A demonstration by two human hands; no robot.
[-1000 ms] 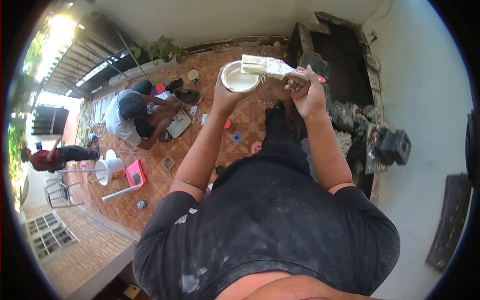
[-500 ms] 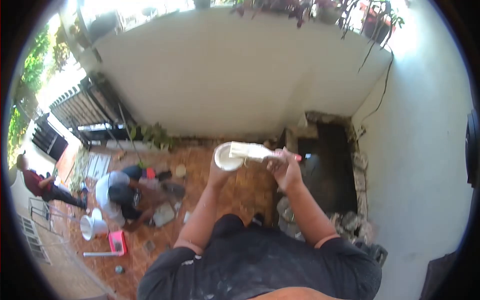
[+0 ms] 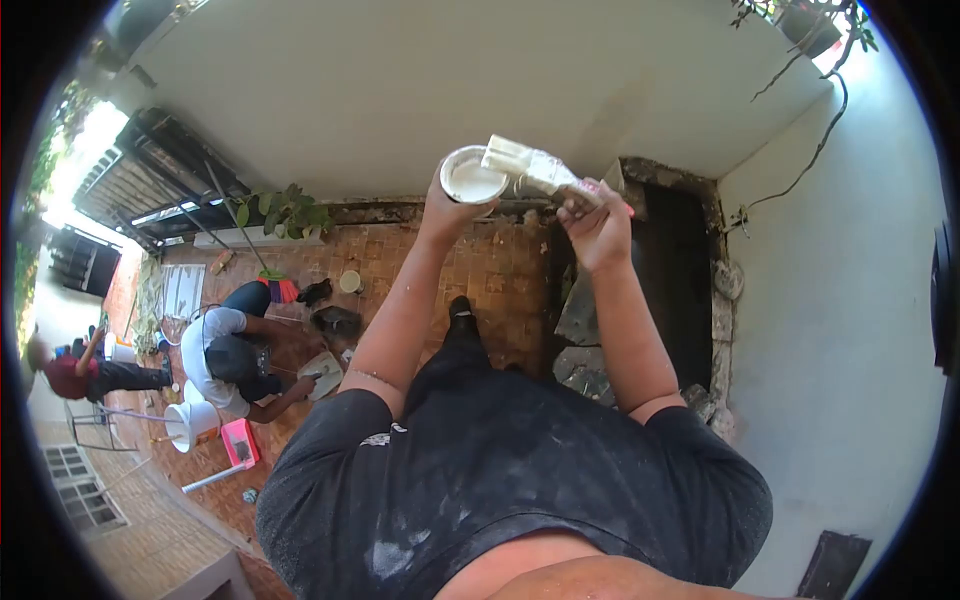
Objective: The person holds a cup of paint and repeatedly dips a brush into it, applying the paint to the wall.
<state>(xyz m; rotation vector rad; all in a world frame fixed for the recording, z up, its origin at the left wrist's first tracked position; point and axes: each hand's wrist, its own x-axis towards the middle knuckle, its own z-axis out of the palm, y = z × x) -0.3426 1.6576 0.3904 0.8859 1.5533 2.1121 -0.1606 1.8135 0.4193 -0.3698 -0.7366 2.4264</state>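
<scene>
Left grip wraps the paint cup, right grip clenches the brush, both raised forward.

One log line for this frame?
left hand: holds round white paint cup | right hand: holds white-coated flat brush, bristles at cup rim

crouching person on tiled floor; white bucket, pink tray nearby

The reddish patterned tile floor carries a crouching person, with a white bucket, a pink tray and a white pipe just beside. A small tin and a dark pan sit nearby. Broken stones lie at its right edge.
</scene>
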